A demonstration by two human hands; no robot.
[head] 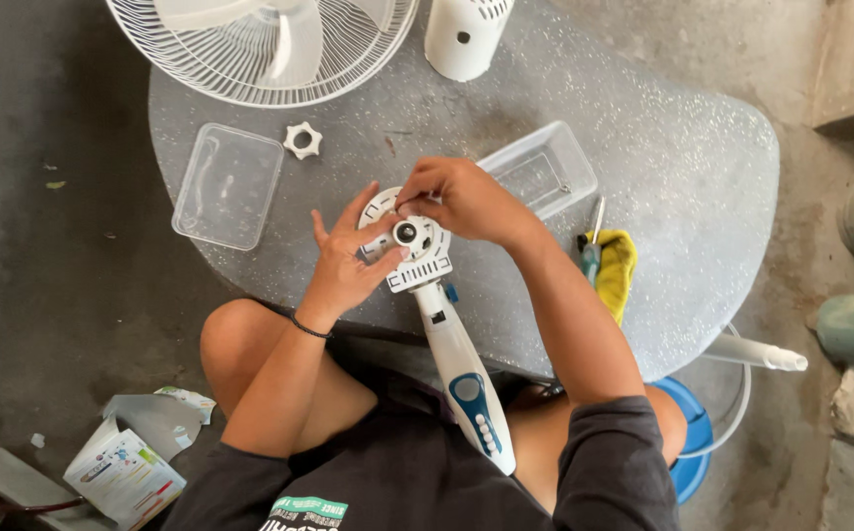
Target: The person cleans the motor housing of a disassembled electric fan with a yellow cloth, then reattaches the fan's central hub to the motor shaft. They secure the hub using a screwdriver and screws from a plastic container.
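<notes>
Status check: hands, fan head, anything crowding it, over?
Left hand steadies the fan head. Right hand pinches at its top edge. Tray just behind; nothing blocking.

Under your hands the fan motor mount (417, 251) is smooth white plastic, its neck (466, 379) glossy with blue inlay. The table (682, 177) looks rough, speckled grey stone. At ten o'clock lies a clear, glossy plastic lid (227, 185); at three o'clock, soft yellow cloth (617, 270). The fan grille (250, 59) is thin white-coated wire.
</notes>
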